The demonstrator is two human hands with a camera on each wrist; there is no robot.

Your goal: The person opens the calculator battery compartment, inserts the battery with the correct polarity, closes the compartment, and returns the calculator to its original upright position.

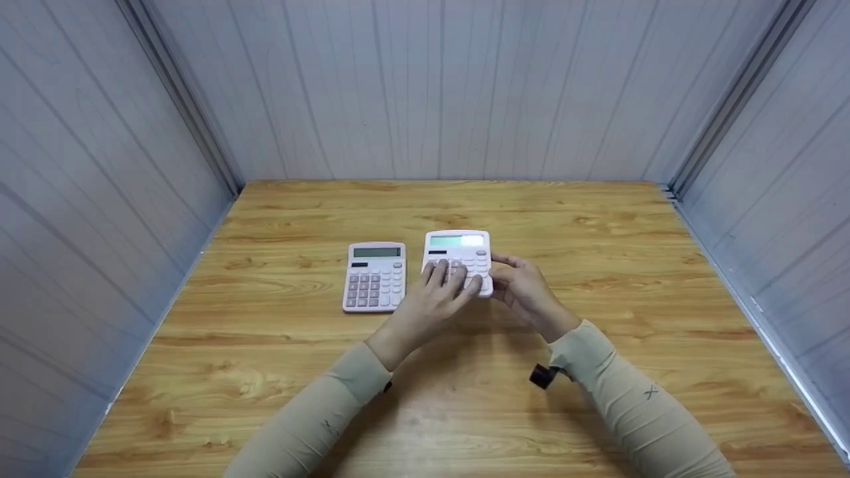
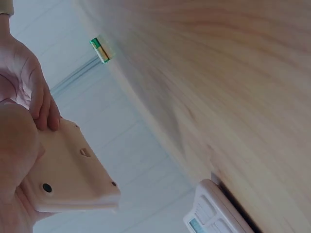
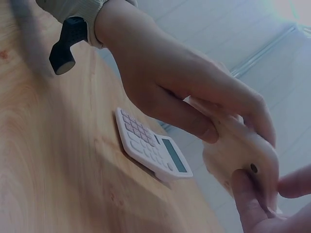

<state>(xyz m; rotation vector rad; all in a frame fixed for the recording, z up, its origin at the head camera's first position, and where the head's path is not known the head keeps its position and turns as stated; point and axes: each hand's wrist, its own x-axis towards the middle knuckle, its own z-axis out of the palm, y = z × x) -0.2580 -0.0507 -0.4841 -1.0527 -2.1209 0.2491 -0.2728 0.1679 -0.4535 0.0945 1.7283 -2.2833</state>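
Note:
A white calculator (image 1: pixel 465 252) is held raised and tilted over the table. My left hand (image 1: pixel 428 309) lies across its keys with spread fingers; in the right wrist view the left thumb presses its back (image 3: pixel 235 145). The right hand (image 1: pixel 531 295) grips its right edge, thumb and fingers bent round it. The left wrist view shows its pale underside (image 2: pixel 68 167) with a dark round foot, between both hands. Just left of it, a second white calculator (image 1: pixel 375 265) with pinkish keys lies face up on the table, its display showing a digit.
The wood-grain table (image 1: pixel 219 372) is enclosed by pale panelled walls (image 1: pixel 431 93). A small green battery (image 2: pixel 100 50) lies on the table in the left wrist view. A black device (image 1: pixel 542 376) is strapped at the right wrist; another (image 3: pixel 68 46) sits at the left cuff.

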